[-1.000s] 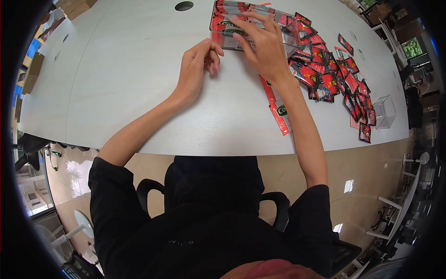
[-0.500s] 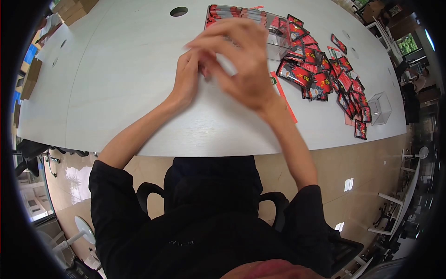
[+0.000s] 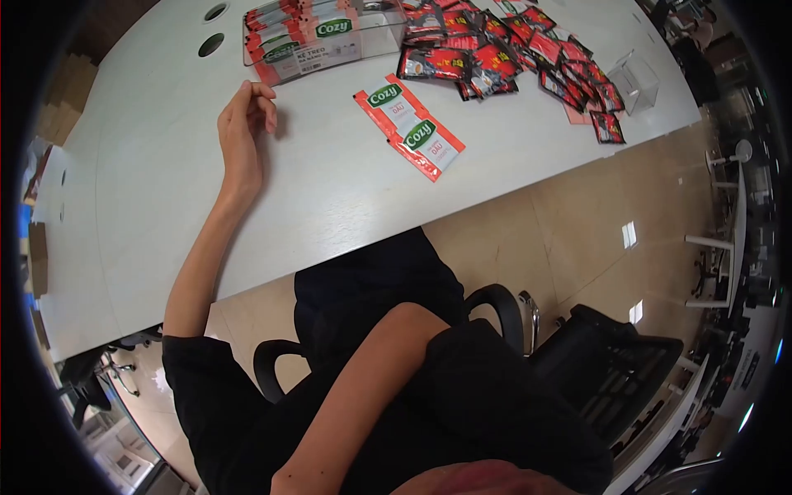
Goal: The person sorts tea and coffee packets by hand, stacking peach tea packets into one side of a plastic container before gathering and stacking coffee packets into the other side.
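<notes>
On my feed: left hand point(image 3: 241, 124) on counter point(image 3: 173, 190), digits loosely curled, slightly apart, near clear box point(image 3: 381, 43); Cozy sachets point(image 3: 402, 115) lie flat to its right; right hand unseen, state can't be told

Just past my left fingers point(image 3: 262, 97), the clear box point(image 3: 342, 59) sits upright on the surface point(image 3: 313, 186), with red-and-white packets point(image 3: 275, 16) packed in it and green Cozy labels showing through its side. Nearer my edge, two Cozy sachets point(image 3: 410, 128) lie flat, touching, at a slant to that edge. Right of the box, black-and-red pouches point(image 3: 495, 63) overlap in a loose heap that trails toward the near edge.
</notes>
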Tool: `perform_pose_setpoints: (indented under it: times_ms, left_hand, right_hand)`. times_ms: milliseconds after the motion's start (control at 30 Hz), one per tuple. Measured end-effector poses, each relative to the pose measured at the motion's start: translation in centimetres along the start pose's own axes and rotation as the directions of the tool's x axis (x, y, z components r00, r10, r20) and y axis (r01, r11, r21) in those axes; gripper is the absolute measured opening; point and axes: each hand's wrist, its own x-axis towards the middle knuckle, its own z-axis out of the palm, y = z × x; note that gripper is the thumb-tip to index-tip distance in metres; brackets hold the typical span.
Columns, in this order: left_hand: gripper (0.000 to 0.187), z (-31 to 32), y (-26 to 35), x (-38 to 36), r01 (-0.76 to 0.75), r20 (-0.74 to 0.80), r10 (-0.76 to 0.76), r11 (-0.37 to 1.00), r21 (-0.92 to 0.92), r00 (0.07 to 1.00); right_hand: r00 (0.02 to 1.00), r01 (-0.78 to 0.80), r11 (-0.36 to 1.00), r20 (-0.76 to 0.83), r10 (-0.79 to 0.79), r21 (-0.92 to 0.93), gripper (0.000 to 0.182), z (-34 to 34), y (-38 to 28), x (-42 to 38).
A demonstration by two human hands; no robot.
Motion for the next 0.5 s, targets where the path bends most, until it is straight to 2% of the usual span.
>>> perform_pose_setpoints:
  times_ms: [500]
  left_hand:
    - [0.037, -0.4, -0.5, 0.3, 0.029, 0.055, -0.029, 1.0, 0.007, 0.998]
  right_hand:
    - [0.996, 0.042, 0.998, -0.081, -0.039, 0.04, 0.019, 1.9, -0.8, -0.8]
